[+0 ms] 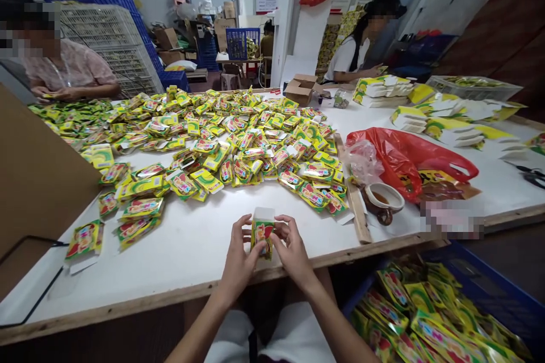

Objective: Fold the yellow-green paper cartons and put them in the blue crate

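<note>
Yellow-green carton (263,233) is pinched from both sides, left hand (237,264) and right hand (293,252) fingers clamped on it, white flap open above the fingertips. Thin card imo, so squeezing could crush it, or it slips below the fingers past the table edge (179,294).

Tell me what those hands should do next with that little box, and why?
Probably press the white flap shut: left hand and right hand both grip the small box upright, and its flap stands up, seemingly unclosed.
</note>
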Demonstrator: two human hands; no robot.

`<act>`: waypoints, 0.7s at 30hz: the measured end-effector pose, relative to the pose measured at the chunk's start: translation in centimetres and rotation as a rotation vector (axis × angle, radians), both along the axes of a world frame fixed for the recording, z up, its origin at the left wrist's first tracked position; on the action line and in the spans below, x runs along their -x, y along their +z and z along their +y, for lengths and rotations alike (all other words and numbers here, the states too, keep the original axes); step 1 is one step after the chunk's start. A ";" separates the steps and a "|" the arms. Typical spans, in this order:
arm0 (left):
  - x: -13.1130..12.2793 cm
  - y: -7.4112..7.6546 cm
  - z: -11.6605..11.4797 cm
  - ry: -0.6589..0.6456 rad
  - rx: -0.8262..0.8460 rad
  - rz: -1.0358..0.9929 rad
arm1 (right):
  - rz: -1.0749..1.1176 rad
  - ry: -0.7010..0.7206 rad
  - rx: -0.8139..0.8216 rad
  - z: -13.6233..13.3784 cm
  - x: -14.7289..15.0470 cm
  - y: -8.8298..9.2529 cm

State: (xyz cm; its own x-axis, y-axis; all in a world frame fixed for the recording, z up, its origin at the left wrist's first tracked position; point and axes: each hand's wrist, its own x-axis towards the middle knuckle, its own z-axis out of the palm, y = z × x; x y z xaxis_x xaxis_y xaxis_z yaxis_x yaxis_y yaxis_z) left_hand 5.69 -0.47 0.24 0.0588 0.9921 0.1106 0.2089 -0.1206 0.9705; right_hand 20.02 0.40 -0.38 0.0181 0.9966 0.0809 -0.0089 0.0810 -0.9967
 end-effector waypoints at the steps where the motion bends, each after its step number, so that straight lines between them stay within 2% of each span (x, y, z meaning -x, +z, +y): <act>1: 0.5 0.1 0.1 -0.024 0.031 -0.012 | -0.019 0.045 -0.006 -0.1 0.0 0.0; 4: 1.6 0.2 0.6 -0.111 0.097 -0.013 | -0.083 0.141 -0.007 0.0 -0.4 0.2; 6: 1.8 0.2 1.0 -0.135 0.095 -0.032 | -0.141 0.154 -0.014 0.5 -0.6 0.6; 10: 1.0 0.1 1.5 -0.105 0.031 -0.099 | -0.303 0.139 -0.055 2.2 -1.0 1.5; 13: 0.2 0.0 1.7 -0.057 0.047 -0.248 | -0.376 0.182 -0.060 3.0 -1.2 1.8; 16: 0.0 -0.2 1.7 -0.036 0.075 -0.318 | -0.329 0.156 -0.075 2.9 -1.1 1.4; 19: 0.2 -0.2 1.7 -0.051 0.078 -0.248 | -0.233 0.109 -0.096 2.1 -0.9 1.2; 21: 0.3 0.1 1.7 -0.048 0.065 -0.218 | -0.237 0.129 -0.108 1.6 -0.8 1.3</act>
State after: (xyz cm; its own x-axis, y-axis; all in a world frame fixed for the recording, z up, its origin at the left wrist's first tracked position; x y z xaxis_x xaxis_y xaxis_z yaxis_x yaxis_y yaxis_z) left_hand 5.41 1.20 0.35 0.0879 0.9942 0.0621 -0.0107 -0.0614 0.9981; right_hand 20.84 1.99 0.95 -0.1406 0.9747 0.1735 0.2057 0.2002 -0.9579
